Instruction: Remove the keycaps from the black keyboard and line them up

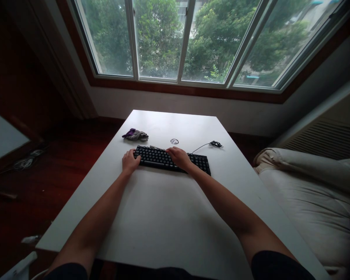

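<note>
The left hand, half-curled, grasps the keyboard's left end; the right hand bends over its back edge, any pinch indistinct. The keyboard, partly hidden there, lies between the table's left and right edges.

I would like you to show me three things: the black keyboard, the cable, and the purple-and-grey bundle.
Black keyboard point(155, 157): head view, on its keys, left of its centre.
Cable point(215, 144): head view, on its coiled part.
Purple-and-grey bundle point(136, 135): head view, near its middle.
</note>
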The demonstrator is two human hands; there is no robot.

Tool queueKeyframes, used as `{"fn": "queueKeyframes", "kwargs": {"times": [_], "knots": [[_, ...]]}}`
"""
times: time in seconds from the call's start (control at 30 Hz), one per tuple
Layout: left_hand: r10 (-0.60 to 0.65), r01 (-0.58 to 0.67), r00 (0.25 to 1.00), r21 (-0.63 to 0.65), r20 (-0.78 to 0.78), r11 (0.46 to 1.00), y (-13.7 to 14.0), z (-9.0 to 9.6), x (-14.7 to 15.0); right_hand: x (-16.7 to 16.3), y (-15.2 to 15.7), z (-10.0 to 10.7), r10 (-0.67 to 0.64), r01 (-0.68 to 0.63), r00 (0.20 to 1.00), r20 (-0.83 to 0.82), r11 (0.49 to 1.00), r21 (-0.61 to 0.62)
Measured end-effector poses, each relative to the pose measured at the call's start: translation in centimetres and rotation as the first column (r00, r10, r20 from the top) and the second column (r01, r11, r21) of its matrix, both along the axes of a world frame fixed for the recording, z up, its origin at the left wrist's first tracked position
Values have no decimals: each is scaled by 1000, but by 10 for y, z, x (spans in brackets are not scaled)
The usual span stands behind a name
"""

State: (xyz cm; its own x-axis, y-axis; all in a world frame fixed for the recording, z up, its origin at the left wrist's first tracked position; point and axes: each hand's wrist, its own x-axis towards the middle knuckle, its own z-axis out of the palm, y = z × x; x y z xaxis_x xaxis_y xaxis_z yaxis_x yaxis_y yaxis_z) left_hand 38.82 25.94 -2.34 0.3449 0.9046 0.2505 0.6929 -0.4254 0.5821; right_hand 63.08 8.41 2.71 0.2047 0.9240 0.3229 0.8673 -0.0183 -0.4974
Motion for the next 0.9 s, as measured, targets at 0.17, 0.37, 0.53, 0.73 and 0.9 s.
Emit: {"fn": "queueKeyframes", "kwargs": {"times": [0.17, 0.37, 0.53, 0.73, 0.9], "knots": [[-174, 174, 985, 2, 6, 985, -8, -11, 4, 1, 19, -6, 64, -42, 985, 162, 990, -135], [-227, 226, 974, 102, -8, 969, -15, -13, 6, 1, 34, 4, 78, 19, 937, 340, 962, -273], [-224, 222, 974, 94, 14, 971, -13, -13, 7, -24, 47, -2, 46, 64, 924, 379, 960, -272], [-214, 210, 977, 97, 27, 973, -11, -18, 8, -25, 53, -4, 55, 59, 927, 370, 955, -290], [-217, 214, 976, 110, 20, 971, -9, -20, 6, 15, 35, 2, 106, 25, 925, 364, 941, -338]]}}
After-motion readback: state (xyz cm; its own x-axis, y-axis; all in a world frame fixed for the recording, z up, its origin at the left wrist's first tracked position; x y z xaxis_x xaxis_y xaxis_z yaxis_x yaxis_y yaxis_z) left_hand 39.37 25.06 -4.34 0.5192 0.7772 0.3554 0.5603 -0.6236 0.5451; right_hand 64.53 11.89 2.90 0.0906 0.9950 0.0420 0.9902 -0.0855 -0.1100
